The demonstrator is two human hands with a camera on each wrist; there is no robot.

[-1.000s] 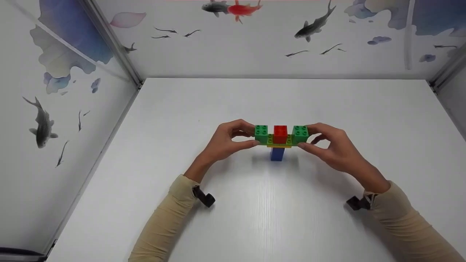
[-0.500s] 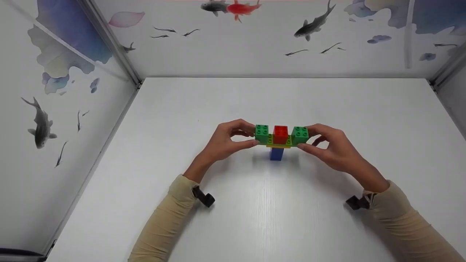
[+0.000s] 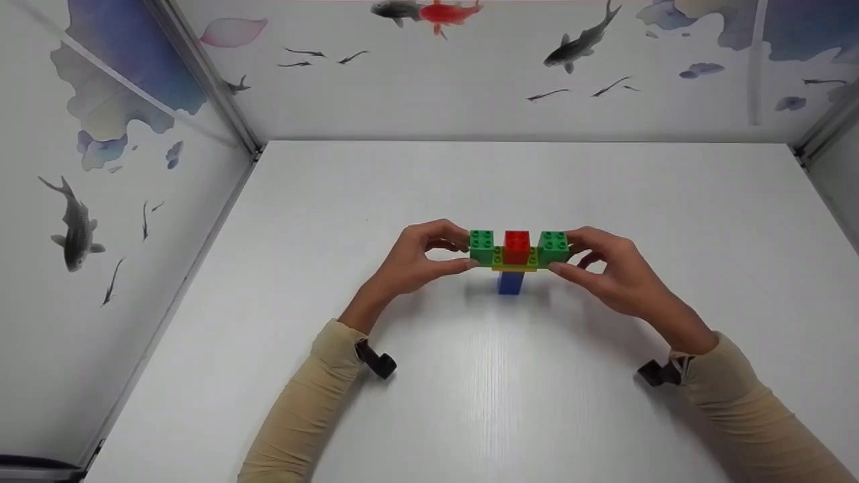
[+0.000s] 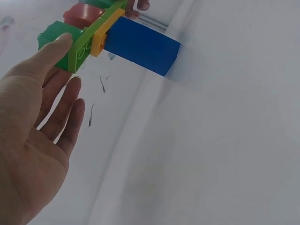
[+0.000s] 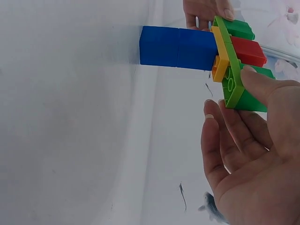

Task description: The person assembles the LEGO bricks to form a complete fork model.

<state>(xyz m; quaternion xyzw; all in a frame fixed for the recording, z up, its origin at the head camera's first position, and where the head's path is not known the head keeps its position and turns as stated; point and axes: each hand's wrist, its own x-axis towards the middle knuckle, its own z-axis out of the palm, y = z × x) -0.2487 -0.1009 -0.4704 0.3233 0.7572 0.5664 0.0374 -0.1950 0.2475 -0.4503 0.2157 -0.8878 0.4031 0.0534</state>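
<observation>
A T-shaped toy-brick build stands upright on the white table. Its stem is two stacked blue bricks, topped by a yellow plate and a longer lime-green plate. Along the top sit a left green brick, a red brick in the middle and a right green brick, with gaps between them. My left hand pinches the left green brick, thumb on its near side. At the other end my right hand pinches the right green brick between thumb and fingers.
The white table meets a back wall and a left wall, both printed with fish and leaves. A black wrist camera is strapped at the left cuff and another black camera at the right.
</observation>
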